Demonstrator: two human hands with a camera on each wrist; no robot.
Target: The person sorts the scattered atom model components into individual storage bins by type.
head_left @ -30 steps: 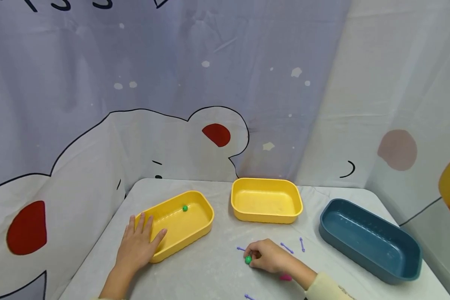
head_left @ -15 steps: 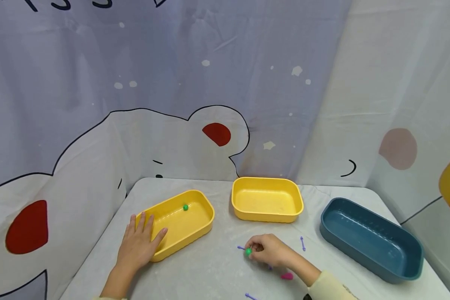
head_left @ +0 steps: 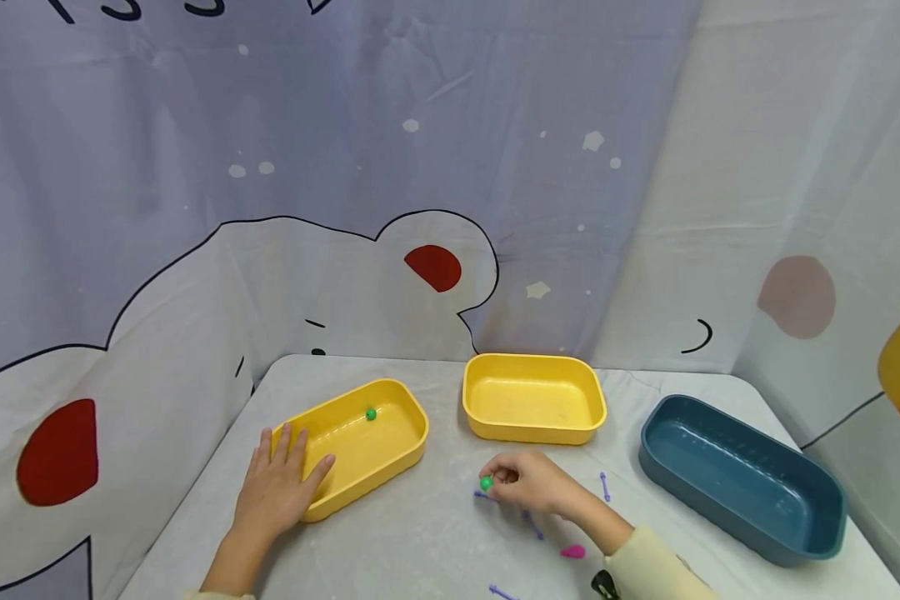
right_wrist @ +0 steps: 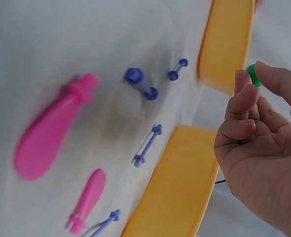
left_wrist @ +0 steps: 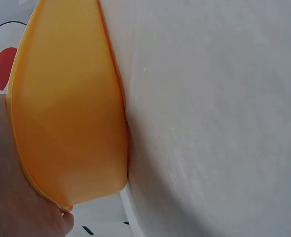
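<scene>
My right hand (head_left: 534, 483) pinches a small green ball (head_left: 486, 482) between thumb and fingertips, raised over the white table. In the right wrist view the ball (right_wrist: 254, 75) peeks out between the thumb and index finger, the other fingers curled. On the left, my left hand (head_left: 273, 487) rests with straight, spread fingers over the near-left end of a yellow bin (head_left: 381, 482). Another green ball (head_left: 371, 414) lies inside that bin. In the left wrist view the bin's outer wall (left_wrist: 71, 113) fills the middle, the hand (left_wrist: 12, 192) along its rim.
A second yellow bin (head_left: 534, 435) stands at the back, with a dark teal bin (head_left: 735, 508) at right. Several small purple dumbbell-shaped pieces (head_left: 605, 487) lie around my right hand. Pink paddle-shaped pieces (right_wrist: 47, 140) lie on the table. A printed curtain (head_left: 330, 167) hangs behind.
My right hand has lifted the green ball and moved it away from me, slightly left at the end. Purple pieces under the hand have come into view. The left hand stays in place.
</scene>
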